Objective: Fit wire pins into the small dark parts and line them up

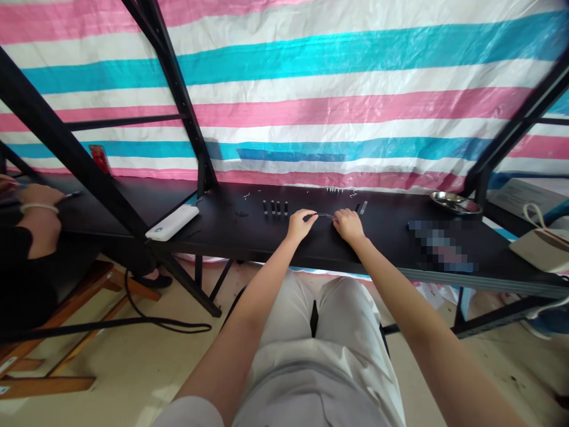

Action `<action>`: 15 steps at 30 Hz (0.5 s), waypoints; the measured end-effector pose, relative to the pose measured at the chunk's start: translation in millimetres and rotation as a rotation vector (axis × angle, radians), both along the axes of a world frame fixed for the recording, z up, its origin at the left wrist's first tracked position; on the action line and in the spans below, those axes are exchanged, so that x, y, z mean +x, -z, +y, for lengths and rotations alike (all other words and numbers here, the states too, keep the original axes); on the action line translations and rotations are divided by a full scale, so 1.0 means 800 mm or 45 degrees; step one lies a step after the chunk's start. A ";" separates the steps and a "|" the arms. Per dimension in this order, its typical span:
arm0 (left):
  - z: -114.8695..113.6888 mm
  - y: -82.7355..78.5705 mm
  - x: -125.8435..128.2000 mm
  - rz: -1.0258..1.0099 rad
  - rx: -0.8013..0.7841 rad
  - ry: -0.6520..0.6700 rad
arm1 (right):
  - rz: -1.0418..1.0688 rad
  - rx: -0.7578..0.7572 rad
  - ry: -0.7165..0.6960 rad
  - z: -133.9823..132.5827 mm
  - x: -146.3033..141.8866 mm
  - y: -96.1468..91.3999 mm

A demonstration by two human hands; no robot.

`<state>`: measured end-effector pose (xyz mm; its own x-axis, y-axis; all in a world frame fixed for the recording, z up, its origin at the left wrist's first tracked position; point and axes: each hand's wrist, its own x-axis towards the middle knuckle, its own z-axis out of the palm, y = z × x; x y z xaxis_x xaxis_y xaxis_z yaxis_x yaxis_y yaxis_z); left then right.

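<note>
My left hand (302,224) and my right hand (349,225) are low over the black tabletop, a short way apart. Between them runs a thin, pale strand (325,214), too small to identify. The left thumb and forefinger pinch one end, and the right fingers close on the other. To the left of my left hand, several small dark cylinders with pale ends (275,208) stand in a row. Beyond my hands lie a row of tiny white pieces (335,190) and some curly white scraps (353,194). A small clear tube (363,207) is just right of my right hand.
A white power bank (173,223) lies at left beside the black metal frame. On the right are a round metal dish (456,203), a blurred-out flat object (440,246) and a pale bag (540,246). Another person's hand (41,198) is at far left.
</note>
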<state>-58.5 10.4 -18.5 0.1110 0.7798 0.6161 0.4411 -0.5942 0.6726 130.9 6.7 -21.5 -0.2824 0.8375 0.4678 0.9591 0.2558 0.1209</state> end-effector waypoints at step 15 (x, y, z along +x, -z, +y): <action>0.002 0.002 0.000 0.061 -0.021 -0.046 | -0.029 0.080 0.020 -0.009 -0.004 -0.001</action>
